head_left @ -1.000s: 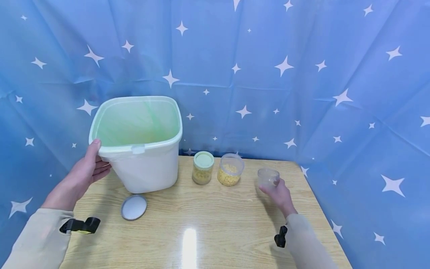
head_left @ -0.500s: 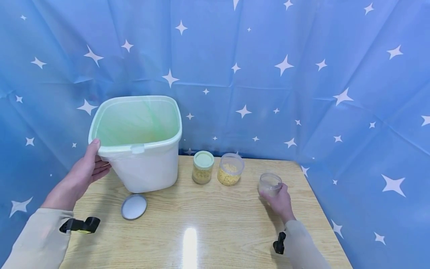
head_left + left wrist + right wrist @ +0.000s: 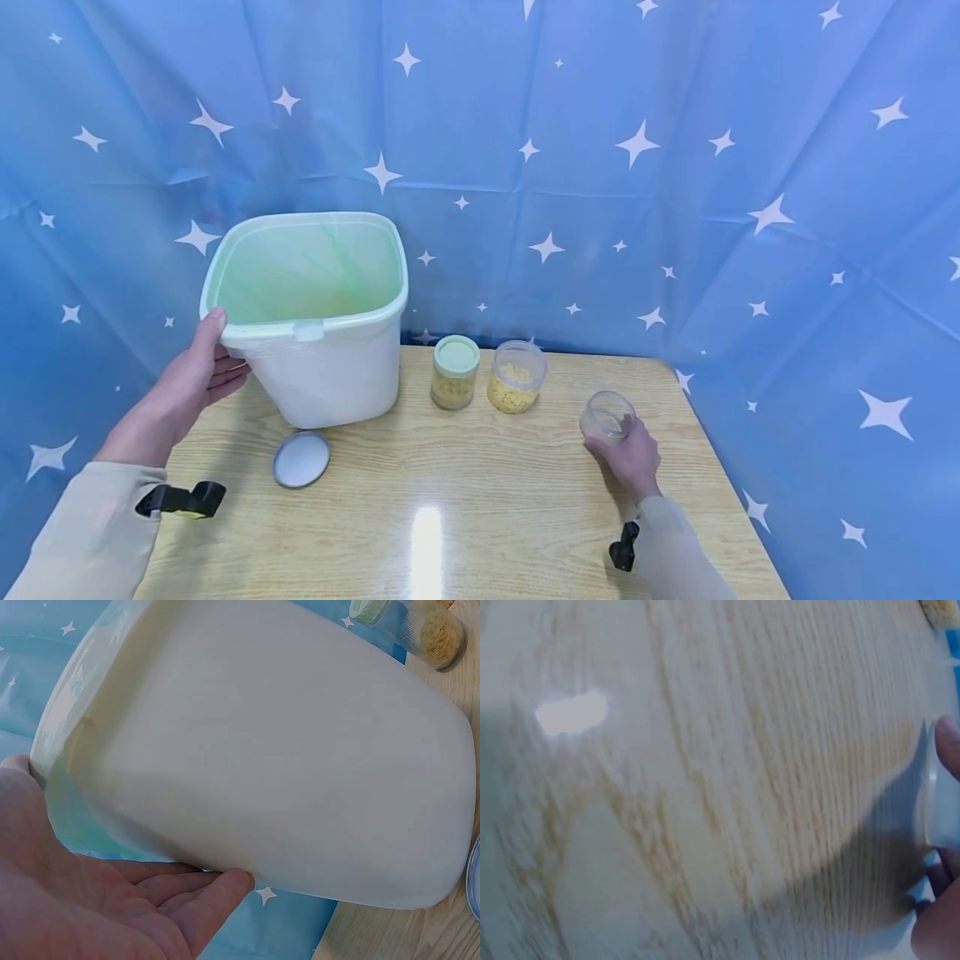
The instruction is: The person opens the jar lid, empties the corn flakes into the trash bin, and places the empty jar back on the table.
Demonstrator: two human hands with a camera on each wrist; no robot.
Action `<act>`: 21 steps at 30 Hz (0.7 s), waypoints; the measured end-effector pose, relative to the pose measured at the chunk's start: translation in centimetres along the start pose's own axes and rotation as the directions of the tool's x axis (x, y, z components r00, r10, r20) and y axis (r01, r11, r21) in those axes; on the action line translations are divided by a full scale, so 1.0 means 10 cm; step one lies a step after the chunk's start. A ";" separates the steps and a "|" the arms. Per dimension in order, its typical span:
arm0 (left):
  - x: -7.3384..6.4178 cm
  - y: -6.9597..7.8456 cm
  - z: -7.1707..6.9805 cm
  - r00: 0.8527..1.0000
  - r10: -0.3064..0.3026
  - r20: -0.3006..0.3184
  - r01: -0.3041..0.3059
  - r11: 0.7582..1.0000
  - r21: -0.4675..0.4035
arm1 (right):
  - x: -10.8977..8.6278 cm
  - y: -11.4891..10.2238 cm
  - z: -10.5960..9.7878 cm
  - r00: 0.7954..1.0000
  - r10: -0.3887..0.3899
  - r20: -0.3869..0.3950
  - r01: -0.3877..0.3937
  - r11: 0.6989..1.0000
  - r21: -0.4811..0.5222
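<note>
A large white bin with a pale green rim stands at the back left of the table. My left hand grips its near left corner, thumb over the rim and fingers against the outer wall. In the left wrist view that hand is seen below the bin's wall. On the right, my right hand holds a clear, empty-looking open jar, fingers round its side. The right wrist view catches only part of that jar at its right edge.
A jar with a green lid and an open jar of yellow bits stand beside the bin at the back. A round grey-white lid lies before the bin. Starred blue cloth hangs behind the wooden table.
My right hand has drawn the clear jar slightly toward me and to the right, its mouth now tipped more into view. The left hand and the bin stay where they were.
</note>
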State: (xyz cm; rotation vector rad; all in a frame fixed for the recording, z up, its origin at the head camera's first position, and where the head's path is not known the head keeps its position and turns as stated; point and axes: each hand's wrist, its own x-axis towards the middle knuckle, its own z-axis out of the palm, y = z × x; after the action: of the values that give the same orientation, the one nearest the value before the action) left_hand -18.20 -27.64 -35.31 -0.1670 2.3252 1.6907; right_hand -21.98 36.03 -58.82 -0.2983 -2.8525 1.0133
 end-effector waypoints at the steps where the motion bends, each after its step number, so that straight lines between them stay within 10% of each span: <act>1: 0.00 0.00 0.00 1.000 -0.001 0.000 0.001 1.000 0.002 | -0.04 -0.14 -0.04 1.000 0.031 0.003 -0.031 0.999 -0.028; 4: 0.00 0.00 0.00 1.000 0.000 0.002 0.000 1.000 0.007 | -0.21 -0.57 -0.24 0.993 0.107 0.055 -0.104 0.993 -0.051; 21: -0.01 0.01 0.00 1.000 -0.006 0.001 0.006 1.000 0.014 | -0.07 -0.73 -0.41 0.999 -0.027 0.027 0.028 0.999 -0.032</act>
State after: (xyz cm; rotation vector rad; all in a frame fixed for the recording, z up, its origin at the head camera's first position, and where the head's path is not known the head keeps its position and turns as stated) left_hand -18.14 -27.57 -35.22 -0.1704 2.3326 1.6716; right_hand -21.72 32.81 -51.02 -0.2498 -2.8911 0.9744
